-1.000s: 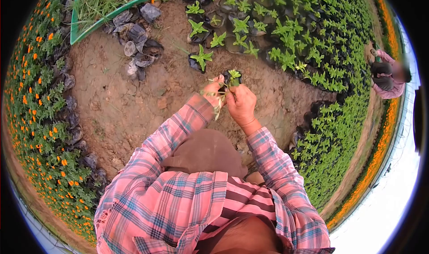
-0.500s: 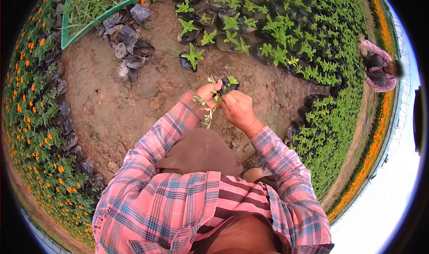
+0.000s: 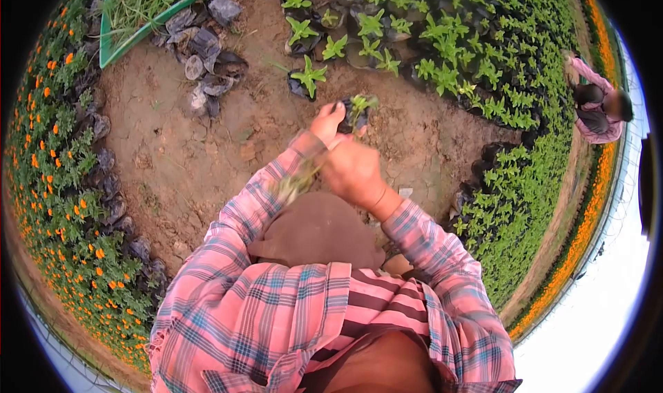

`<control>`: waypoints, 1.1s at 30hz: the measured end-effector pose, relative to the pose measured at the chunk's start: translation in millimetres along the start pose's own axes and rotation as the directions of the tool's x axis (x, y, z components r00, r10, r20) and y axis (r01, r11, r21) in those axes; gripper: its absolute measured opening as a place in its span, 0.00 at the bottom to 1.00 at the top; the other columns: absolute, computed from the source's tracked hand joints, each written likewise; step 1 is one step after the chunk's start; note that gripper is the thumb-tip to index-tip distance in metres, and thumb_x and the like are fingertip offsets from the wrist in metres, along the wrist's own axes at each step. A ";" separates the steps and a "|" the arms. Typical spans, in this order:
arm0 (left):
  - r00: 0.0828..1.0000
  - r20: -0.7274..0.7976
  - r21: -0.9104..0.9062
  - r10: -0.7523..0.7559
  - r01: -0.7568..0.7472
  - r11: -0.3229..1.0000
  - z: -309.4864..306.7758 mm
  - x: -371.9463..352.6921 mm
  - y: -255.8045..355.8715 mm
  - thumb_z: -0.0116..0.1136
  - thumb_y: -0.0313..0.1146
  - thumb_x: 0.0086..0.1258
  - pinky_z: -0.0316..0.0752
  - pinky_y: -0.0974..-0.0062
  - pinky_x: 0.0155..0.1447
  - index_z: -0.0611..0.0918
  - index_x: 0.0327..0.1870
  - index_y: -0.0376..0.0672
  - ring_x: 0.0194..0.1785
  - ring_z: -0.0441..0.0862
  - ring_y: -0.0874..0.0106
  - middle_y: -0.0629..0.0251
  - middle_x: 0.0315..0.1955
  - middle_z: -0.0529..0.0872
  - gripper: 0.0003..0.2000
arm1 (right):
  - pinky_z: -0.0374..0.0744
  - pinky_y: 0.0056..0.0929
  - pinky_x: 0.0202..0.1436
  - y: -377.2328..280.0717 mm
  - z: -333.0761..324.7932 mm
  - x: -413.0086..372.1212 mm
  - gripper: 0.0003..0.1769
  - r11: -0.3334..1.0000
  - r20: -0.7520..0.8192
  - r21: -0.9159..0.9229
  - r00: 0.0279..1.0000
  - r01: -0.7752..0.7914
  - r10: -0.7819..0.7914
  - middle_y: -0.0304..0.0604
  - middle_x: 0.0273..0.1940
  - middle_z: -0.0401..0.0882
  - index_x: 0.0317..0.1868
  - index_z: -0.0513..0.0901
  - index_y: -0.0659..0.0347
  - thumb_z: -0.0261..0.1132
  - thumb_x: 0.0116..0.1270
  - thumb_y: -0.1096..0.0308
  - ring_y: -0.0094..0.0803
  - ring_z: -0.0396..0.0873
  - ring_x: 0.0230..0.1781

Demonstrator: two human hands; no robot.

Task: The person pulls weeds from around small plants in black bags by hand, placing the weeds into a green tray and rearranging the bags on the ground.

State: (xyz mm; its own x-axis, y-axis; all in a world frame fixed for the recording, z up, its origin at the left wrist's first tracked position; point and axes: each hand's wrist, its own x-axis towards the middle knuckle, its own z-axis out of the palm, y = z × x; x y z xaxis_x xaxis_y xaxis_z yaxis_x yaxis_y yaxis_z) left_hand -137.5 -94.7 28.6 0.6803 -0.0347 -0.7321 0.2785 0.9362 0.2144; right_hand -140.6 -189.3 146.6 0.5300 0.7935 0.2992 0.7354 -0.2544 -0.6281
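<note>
My left hand (image 3: 327, 125) is wrapped around a small black bag (image 3: 354, 119) with a green seedling (image 3: 362, 103) at its top. Just below and to the right, my right hand (image 3: 352, 166) is closed on a leafy sprig (image 3: 298, 184), which hangs out toward my left forearm and is blurred by motion. The two hands touch or overlap near the wrist of the left one. Above them, a bagged plant (image 3: 308, 76) stands on the soil.
Rows of bagged green plants (image 3: 442, 75) stand ahead and right. Crumpled black bags (image 3: 205, 45) lie near a green tray (image 3: 185, 2) of pulled grass. Orange-flowered plants (image 3: 62, 213) line the left. Another person (image 3: 602, 110) crouches at the far right.
My right hand has moved down and back toward me with the sprig, away from the bag. The bag in my left hand shows more now. The view has shifted slightly.
</note>
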 end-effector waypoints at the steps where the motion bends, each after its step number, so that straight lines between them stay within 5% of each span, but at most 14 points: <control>1: 0.996 0.092 0.059 0.018 -0.023 0.998 1.7 -9.6 -3.5 0.44 0.38 0.75 0.78 0.54 0.46 0.69 0.51 0.41 0.45 0.79 0.64 0.59 0.44 0.79 0.12 | 0.72 0.35 0.24 6.5 -2.0 -1.6 0.07 0.995 -0.076 -0.061 0.994 -0.083 0.079 0.44 0.22 0.72 0.31 0.76 0.60 0.66 0.51 0.72 0.42 0.74 0.22; 4: 0.968 0.228 -0.070 0.101 -0.087 0.994 3.8 -14.3 6.7 0.44 0.36 0.75 0.77 0.54 0.47 0.66 0.53 0.43 0.49 0.77 0.61 0.58 0.48 0.76 0.11 | 0.73 0.34 0.28 29.7 -27.1 -2.4 0.07 0.799 -0.182 0.231 0.782 -0.556 0.596 0.46 0.23 0.72 0.32 0.74 0.62 0.60 0.65 0.68 0.42 0.72 0.23; 7: 0.954 0.262 -0.140 0.146 -0.112 0.984 12.3 -20.3 6.2 0.44 0.35 0.75 0.76 0.55 0.51 0.67 0.54 0.43 0.51 0.76 0.63 0.61 0.51 0.74 0.11 | 0.72 0.32 0.29 52.0 -44.2 -6.2 0.10 0.808 -0.073 0.066 0.805 -0.586 0.589 0.48 0.24 0.73 0.32 0.74 0.64 0.59 0.67 0.66 0.43 0.71 0.23; 12: 0.930 0.253 -0.001 0.267 -0.276 0.961 19.1 -16.2 -3.2 0.45 0.33 0.75 0.75 0.62 0.51 0.66 0.55 0.47 0.50 0.75 0.69 0.63 0.48 0.74 0.11 | 0.73 0.50 0.36 51.6 -22.4 -8.5 0.14 0.858 0.114 -0.063 0.850 -0.510 0.513 0.58 0.29 0.76 0.32 0.71 0.66 0.53 0.70 0.62 0.59 0.75 0.33; 14: 0.932 0.207 0.060 0.298 -0.316 0.947 19.1 -16.1 -4.0 0.48 0.32 0.73 0.73 0.74 0.50 0.68 0.54 0.46 0.47 0.74 0.74 0.64 0.45 0.75 0.11 | 0.72 0.49 0.34 49.9 -15.3 -7.8 0.15 0.815 0.123 -0.044 0.807 -0.577 0.578 0.58 0.27 0.75 0.32 0.70 0.66 0.54 0.70 0.61 0.58 0.74 0.31; 18: 0.861 0.245 0.398 0.446 -0.509 0.763 5.2 -8.1 -7.2 0.50 0.33 0.73 0.74 0.76 0.48 0.66 0.55 0.44 0.44 0.76 0.76 0.65 0.44 0.76 0.13 | 0.72 0.45 0.29 49.4 -4.0 -7.2 0.18 0.784 0.131 -0.117 0.773 -0.609 0.620 0.57 0.23 0.73 0.32 0.69 0.67 0.54 0.71 0.58 0.55 0.74 0.25; 20: 0.868 0.233 0.374 0.439 -0.497 0.783 2.2 -5.8 -9.9 0.50 0.34 0.73 0.74 0.78 0.45 0.67 0.55 0.44 0.44 0.75 0.77 0.65 0.43 0.76 0.13 | 0.73 0.43 0.27 56.0 -0.5 -9.5 0.19 0.776 0.140 -0.183 0.765 -0.604 0.629 0.56 0.21 0.73 0.30 0.69 0.67 0.55 0.71 0.57 0.51 0.75 0.23; 23: 0.893 0.192 0.351 0.407 -0.450 0.821 2.9 -9.0 -9.4 0.50 0.33 0.72 0.72 0.79 0.45 0.68 0.53 0.43 0.43 0.73 0.77 0.66 0.42 0.76 0.12 | 0.74 0.34 0.20 65.5 0.1 -11.6 0.20 0.635 0.308 0.051 0.617 -0.771 0.724 0.46 0.19 0.72 0.27 0.70 0.65 0.57 0.69 0.56 0.34 0.75 0.18; 25: 0.911 0.162 0.350 0.380 -0.413 0.841 6.9 -15.8 -6.5 0.51 0.32 0.72 0.70 0.77 0.47 0.70 0.52 0.42 0.42 0.71 0.77 0.66 0.42 0.75 0.12 | 0.72 0.25 0.16 65.3 -2.2 -10.5 0.17 0.206 0.528 0.332 0.363 -0.920 0.768 0.35 0.19 0.70 0.26 0.73 0.61 0.59 0.68 0.57 0.22 0.71 0.16; 29: 0.835 0.275 0.595 0.477 -0.537 0.598 0.5 -8.7 -5.5 0.49 0.31 0.72 0.71 0.78 0.44 0.69 0.53 0.42 0.39 0.71 0.78 0.68 0.39 0.76 0.12 | 0.71 0.23 0.16 74.7 -2.2 -19.0 0.14 0.216 0.524 0.451 0.453 -0.866 0.721 0.31 0.18 0.68 0.29 0.75 0.59 0.59 0.67 0.59 0.21 0.69 0.15; 30: 0.891 0.275 0.402 0.362 -0.449 0.798 2.1 -9.8 -4.1 0.50 0.30 0.71 0.72 0.77 0.44 0.67 0.54 0.42 0.39 0.72 0.78 0.66 0.39 0.75 0.13 | 0.71 0.22 0.16 71.4 -7.6 -18.7 0.14 0.034 0.570 0.533 0.387 -0.846 0.725 0.32 0.18 0.67 0.29 0.75 0.59 0.59 0.67 0.58 0.21 0.68 0.14; 31: 0.905 0.264 0.415 0.334 -0.419 0.808 3.2 -12.8 -4.2 0.50 0.30 0.71 0.72 0.77 0.44 0.67 0.54 0.42 0.39 0.72 0.77 0.66 0.38 0.75 0.13 | 0.70 0.22 0.16 66.9 -11.7 -19.0 0.14 -0.151 0.620 0.594 0.330 -0.790 0.712 0.32 0.18 0.67 0.30 0.75 0.60 0.58 0.67 0.58 0.21 0.67 0.14; 32: 0.915 0.261 0.431 0.307 -0.395 0.812 6.0 -15.4 -2.4 0.51 0.30 0.71 0.73 0.77 0.43 0.67 0.54 0.42 0.39 0.72 0.77 0.66 0.38 0.75 0.14 | 0.70 0.21 0.15 68.5 -9.6 -21.8 0.15 -0.127 0.607 0.580 0.324 -0.804 0.725 0.32 0.17 0.66 0.30 0.76 0.59 0.58 0.67 0.56 0.21 0.67 0.13; 33: 0.844 0.339 0.586 0.416 -0.535 0.608 -0.7 -7.4 -7.2 0.49 0.32 0.73 0.71 0.82 0.35 0.68 0.55 0.47 0.36 0.69 0.82 0.71 0.37 0.72 0.12 | 0.70 0.21 0.15 72.3 -5.3 -26.1 0.16 -0.101 0.587 0.574 0.322 -0.813 0.743 0.32 0.17 0.66 0.31 0.76 0.59 0.58 0.68 0.54 0.21 0.67 0.13</control>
State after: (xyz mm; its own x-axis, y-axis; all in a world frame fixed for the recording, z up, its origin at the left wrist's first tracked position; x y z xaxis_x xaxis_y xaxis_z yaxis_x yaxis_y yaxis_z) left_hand -145.0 -100.9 32.0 0.9198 0.2413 -0.3095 0.2028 0.3828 0.9013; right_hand -99.0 -231.3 97.2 0.4693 0.3907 -0.7919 -0.7472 -0.3022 -0.5919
